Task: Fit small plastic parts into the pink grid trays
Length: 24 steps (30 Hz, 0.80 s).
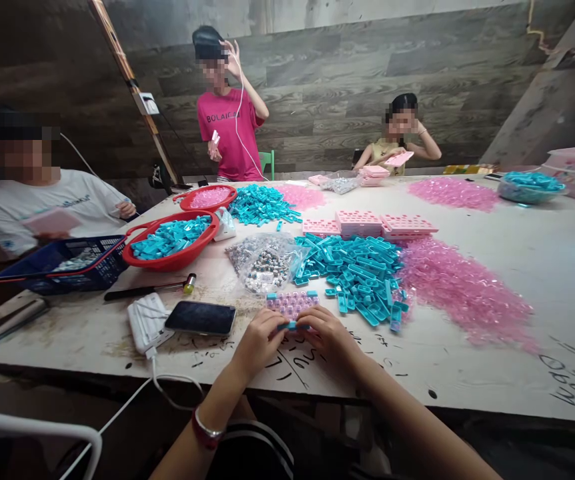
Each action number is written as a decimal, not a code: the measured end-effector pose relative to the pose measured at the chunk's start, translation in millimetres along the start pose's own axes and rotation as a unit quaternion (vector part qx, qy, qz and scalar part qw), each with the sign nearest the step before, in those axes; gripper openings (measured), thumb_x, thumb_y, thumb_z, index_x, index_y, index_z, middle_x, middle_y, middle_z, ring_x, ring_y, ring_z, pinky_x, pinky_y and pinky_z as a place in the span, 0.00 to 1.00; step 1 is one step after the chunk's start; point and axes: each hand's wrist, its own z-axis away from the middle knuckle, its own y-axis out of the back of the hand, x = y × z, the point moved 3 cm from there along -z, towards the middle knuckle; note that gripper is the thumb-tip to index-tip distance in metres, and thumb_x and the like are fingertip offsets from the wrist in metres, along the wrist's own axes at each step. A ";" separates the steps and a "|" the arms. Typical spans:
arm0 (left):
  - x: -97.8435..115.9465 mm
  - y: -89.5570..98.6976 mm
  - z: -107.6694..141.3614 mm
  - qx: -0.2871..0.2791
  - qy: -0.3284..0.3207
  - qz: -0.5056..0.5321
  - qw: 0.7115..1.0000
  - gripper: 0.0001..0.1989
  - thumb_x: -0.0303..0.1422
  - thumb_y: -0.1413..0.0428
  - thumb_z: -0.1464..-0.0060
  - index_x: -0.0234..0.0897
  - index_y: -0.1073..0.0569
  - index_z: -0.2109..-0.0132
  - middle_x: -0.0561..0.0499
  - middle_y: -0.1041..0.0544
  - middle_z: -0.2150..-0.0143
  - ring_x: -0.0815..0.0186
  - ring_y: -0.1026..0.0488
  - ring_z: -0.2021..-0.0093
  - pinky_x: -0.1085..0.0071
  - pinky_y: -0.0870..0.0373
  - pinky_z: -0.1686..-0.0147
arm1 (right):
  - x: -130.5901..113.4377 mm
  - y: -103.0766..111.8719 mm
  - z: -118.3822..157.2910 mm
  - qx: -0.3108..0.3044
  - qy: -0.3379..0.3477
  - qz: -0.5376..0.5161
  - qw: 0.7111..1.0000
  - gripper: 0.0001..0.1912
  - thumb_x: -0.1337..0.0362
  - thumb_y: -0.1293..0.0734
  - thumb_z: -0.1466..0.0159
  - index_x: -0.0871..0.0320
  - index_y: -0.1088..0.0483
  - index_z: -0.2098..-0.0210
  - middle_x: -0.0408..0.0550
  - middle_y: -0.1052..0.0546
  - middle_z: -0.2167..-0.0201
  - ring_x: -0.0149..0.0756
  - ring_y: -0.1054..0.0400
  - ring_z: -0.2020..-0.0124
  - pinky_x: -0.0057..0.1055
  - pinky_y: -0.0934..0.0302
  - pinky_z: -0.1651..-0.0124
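My left hand (261, 339) and my right hand (328, 333) meet at the table's near side, fingers closed on the two ends of a small teal plastic piece (293, 325). This piece lies at the near edge of a pink-and-lilac tray (292, 305) with rows of small holes or cells. Two more teal pieces sit at the tray's far corners. My fingers partly hide the tray's near side. Just beyond the right hand spreads a pile of teal plastic pieces (362, 267). A clear bag of small grey and white parts (266, 263) lies behind the tray.
Left of my hands are a phone (201, 317), a white power bank (148, 321) with a cable, and a hammer (152, 289). A red basket (171, 260) and blue basket (85, 273) stand farther left. Pink clear pieces (467, 287) spread right. Three people sit or stand around the table.
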 end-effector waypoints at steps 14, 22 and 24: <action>-2.2 0.1 2.9 0.005 -0.002 0.016 1.000 0.08 0.24 0.47 0.43 0.34 0.25 0.60 0.47 0.24 0.63 0.62 0.29 0.59 0.63 0.30 0.57 | -2.5 -0.4 0.9 0.003 0.000 0.012 1.000 0.08 0.67 0.39 0.33 0.57 0.28 0.64 0.49 0.26 0.68 0.37 0.33 0.64 0.36 0.38 0.59; -2.8 1.7 1.7 -0.004 0.006 0.022 1.000 0.07 0.24 0.47 0.43 0.35 0.24 0.61 0.47 0.24 0.64 0.62 0.29 0.60 0.64 0.29 0.58 | -4.6 0.9 -0.1 -0.003 -0.007 0.010 1.000 0.09 0.69 0.40 0.34 0.57 0.29 0.66 0.49 0.27 0.68 0.37 0.35 0.64 0.36 0.38 0.60; -2.4 1.8 1.2 -0.009 -0.002 0.020 1.000 0.07 0.24 0.47 0.43 0.35 0.24 0.61 0.47 0.23 0.64 0.62 0.29 0.60 0.64 0.29 0.59 | -4.6 0.8 -1.0 -0.004 -0.012 0.009 1.000 0.09 0.69 0.40 0.34 0.58 0.28 0.67 0.48 0.27 0.70 0.37 0.35 0.65 0.35 0.38 0.61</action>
